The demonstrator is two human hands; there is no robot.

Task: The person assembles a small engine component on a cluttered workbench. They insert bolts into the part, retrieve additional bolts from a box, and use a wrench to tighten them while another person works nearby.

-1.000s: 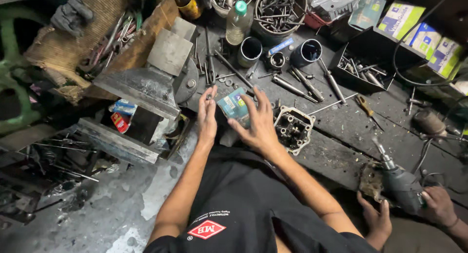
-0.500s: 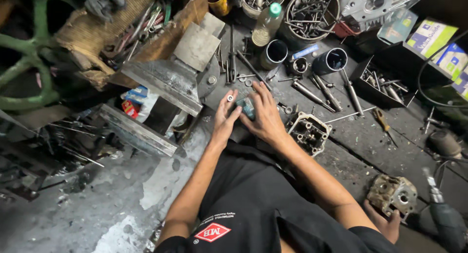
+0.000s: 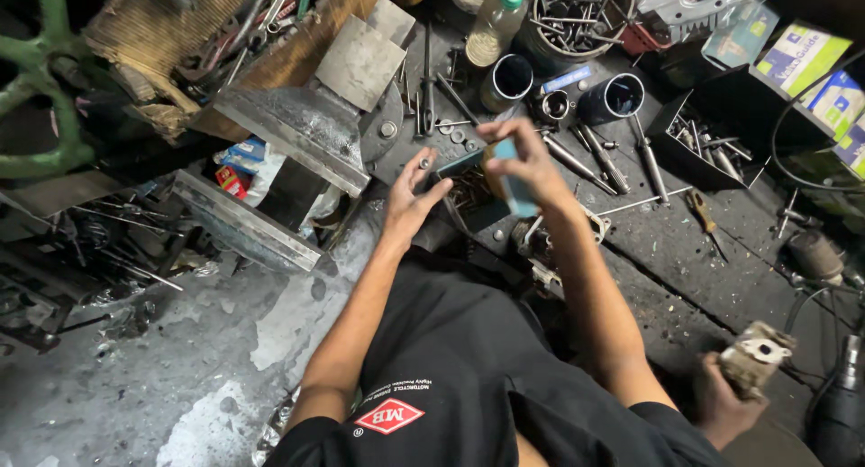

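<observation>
My right hand (image 3: 527, 152) is raised over the bench and grips a small blue lid (image 3: 515, 186) by its edge. Just below and to the left sits a small dark open box (image 3: 468, 197) with tiny metal parts inside. My left hand (image 3: 407, 197) rests against the box's left end, fingers spread and thumb touching its side. A grey engine casting (image 3: 541, 246) lies under my right forearm.
Two metal sleeves (image 3: 510, 76) (image 3: 614, 94), long bolts (image 3: 602, 161), a bottle (image 3: 496, 24) and a tub of bolts (image 3: 577, 12) crowd the back. A screwdriver (image 3: 708, 220) lies to the right. Another person's hand (image 3: 725, 404) holds a metal part (image 3: 755, 359) beside a drill (image 3: 842, 404).
The blue box has come apart: my right hand has lifted the lid up and to the right, and my left hand has opened against the tray. The other person's part has shifted.
</observation>
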